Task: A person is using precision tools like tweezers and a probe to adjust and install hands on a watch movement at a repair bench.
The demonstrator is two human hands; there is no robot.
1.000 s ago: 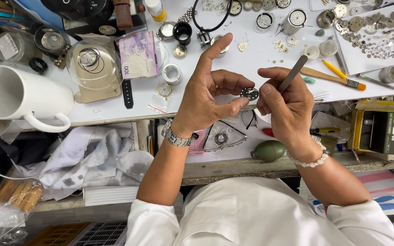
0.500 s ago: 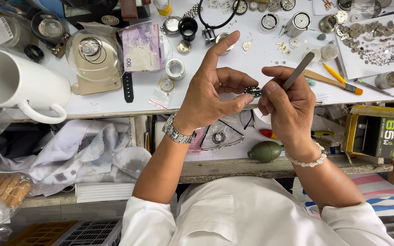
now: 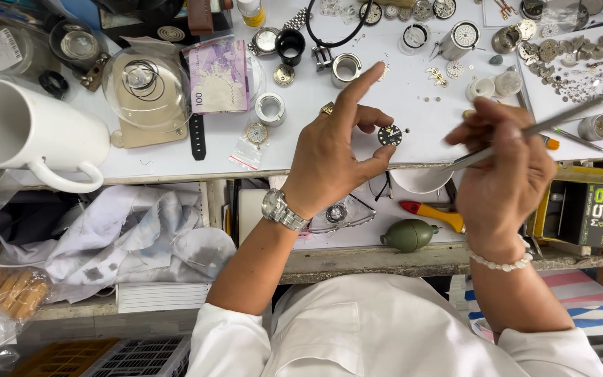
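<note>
Between the thumb and middle finger of the left hand point(image 3: 336, 150) sits a small round watch movement with a dark dial point(image 3: 389, 135), held just above the white worktop point(image 3: 413, 105). That grip is a light pinch on the rim of the dial, with the forefinger lifted straight and pointing away from the body. A ring shows on one finger and a metal wristwatch point(image 3: 282, 209) sits on that wrist.

To the right of that pinch, the right hand point(image 3: 507, 174) is closed around a slim metal tool point(image 3: 518, 136), likely tweezers or a fine driver; its fingers are pressed together on the shaft. Its near tip stands apart from the dial, so tool and dial are not touching. A beaded bracelet point(image 3: 500, 264) circles this wrist.

Beyond both hands, loose gears, small parts and watch cases point(image 3: 574, 66) are spread over the worktop. Left of the pinch lie a clear domed cover point(image 3: 144, 84), a folded banknote point(image 3: 219, 75) and a large white mug point(image 3: 29, 132). Below the hands, nearer the body, rest a green rubber blower point(image 3: 409, 234) and a yellow-handled tool point(image 3: 434, 213).

As a judgement, the work looks midway: the movement is out of any case and already carries its dial, while casing it up appears not yet done. Whether hands are fitted on the dial is too small to tell.
</note>
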